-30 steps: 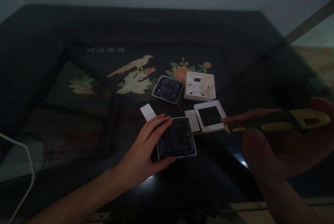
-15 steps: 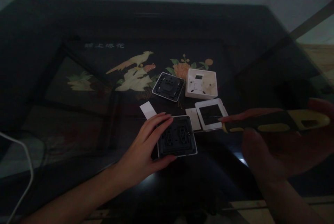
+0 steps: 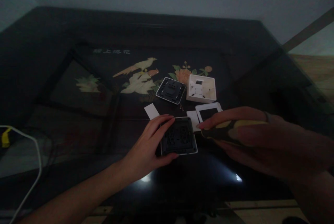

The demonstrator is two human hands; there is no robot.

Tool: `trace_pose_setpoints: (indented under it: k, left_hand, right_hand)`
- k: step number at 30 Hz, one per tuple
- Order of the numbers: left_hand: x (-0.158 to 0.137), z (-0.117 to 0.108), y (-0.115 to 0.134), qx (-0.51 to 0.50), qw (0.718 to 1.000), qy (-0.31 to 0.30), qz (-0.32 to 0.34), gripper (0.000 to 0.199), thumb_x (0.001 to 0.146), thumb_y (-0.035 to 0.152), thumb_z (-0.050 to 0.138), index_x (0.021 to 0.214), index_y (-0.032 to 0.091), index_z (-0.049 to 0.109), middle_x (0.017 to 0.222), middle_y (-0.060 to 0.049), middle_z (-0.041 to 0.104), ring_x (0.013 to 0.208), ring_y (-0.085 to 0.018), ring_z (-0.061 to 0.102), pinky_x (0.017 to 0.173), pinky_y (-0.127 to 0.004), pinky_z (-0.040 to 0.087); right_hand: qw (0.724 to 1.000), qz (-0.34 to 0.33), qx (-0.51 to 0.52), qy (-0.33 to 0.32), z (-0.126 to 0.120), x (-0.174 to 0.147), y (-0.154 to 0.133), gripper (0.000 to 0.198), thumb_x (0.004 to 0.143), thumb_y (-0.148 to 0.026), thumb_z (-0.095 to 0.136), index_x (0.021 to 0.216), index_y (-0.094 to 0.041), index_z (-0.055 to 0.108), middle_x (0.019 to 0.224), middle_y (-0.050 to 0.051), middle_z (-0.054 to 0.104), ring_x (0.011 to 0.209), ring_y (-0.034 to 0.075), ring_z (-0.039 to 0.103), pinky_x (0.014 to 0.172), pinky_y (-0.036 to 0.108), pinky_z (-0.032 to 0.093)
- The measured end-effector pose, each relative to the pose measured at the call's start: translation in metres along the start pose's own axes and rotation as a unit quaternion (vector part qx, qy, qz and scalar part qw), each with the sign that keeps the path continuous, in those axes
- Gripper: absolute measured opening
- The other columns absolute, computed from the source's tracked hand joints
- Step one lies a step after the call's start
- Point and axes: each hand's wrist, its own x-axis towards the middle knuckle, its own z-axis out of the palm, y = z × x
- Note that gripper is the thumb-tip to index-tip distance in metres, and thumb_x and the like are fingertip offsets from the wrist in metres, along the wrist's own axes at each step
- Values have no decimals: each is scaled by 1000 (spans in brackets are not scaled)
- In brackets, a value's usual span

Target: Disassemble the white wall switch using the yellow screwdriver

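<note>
Left hand steadies a black-and-white panel (image 3: 180,144) toward the table's (image 3: 188,186) near edge; right hand holds a screwdriver (image 3: 218,133) at its right side.
For good work, the left hand (image 3: 149,144), its grip half open across the panel's near and far rims, should press evenly; the right hand (image 3: 268,142), its grip wrapped round the handle, should hold the shaft straight. Tip contact is too dark to tell. Counted left to right: toward the near left corner, one yellow tag (image 3: 5,138), one white cable (image 3: 39,155); farther from the near edge, one white card (image 3: 151,111), a second panel (image 3: 171,91), apparently two screws (image 3: 180,106), one white strip (image 3: 192,115), one box (image 3: 199,98), one frame (image 3: 208,106).
</note>
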Motion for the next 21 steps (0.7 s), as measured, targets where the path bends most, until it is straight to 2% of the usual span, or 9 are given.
trace_pose_setpoints:
  k: [3, 6, 11, 21]
  left_hand:
    - [0, 1, -1, 3, 1000, 3, 6, 78, 85, 33, 69, 149, 25, 25, 146, -14, 36, 138, -31, 39, 114, -51, 41]
    - [0, 1, -1, 3, 1000, 8, 11, 77, 85, 32, 69, 148, 25, 26, 146, -14, 37, 137, -31, 39, 113, -52, 41]
    - [1, 2, -1, -3, 1000, 8, 13, 79, 84, 32, 70, 149, 27, 26, 147, -14, 37, 138, -33, 39, 112, -54, 41]
    - [0, 3, -5, -9, 1000, 18, 17, 75, 85, 39, 69, 148, 29, 31, 147, -12, 42, 135, -33, 43, 111, -55, 43]
  right_hand:
    - [999, -26, -19, 23, 1, 6, -4, 36, 89, -13, 55, 117, -34, 65, 104, -3, 74, 81, 14, 75, 63, 21, 59]
    - [997, -50, -39, 51, 6, 5, -4, 43, 88, -8, 53, 119, -36, 63, 113, -3, 71, 90, 13, 73, 69, 21, 58]
    - [997, -39, -32, 62, 8, 4, -1, 33, 90, -13, 54, 116, -32, 63, 111, -2, 72, 88, 12, 73, 65, 21, 58]
    - [997, -63, -5, 49, 5, 4, 6, 38, 91, -18, 56, 122, -38, 56, 113, -6, 69, 89, 9, 71, 70, 19, 56]
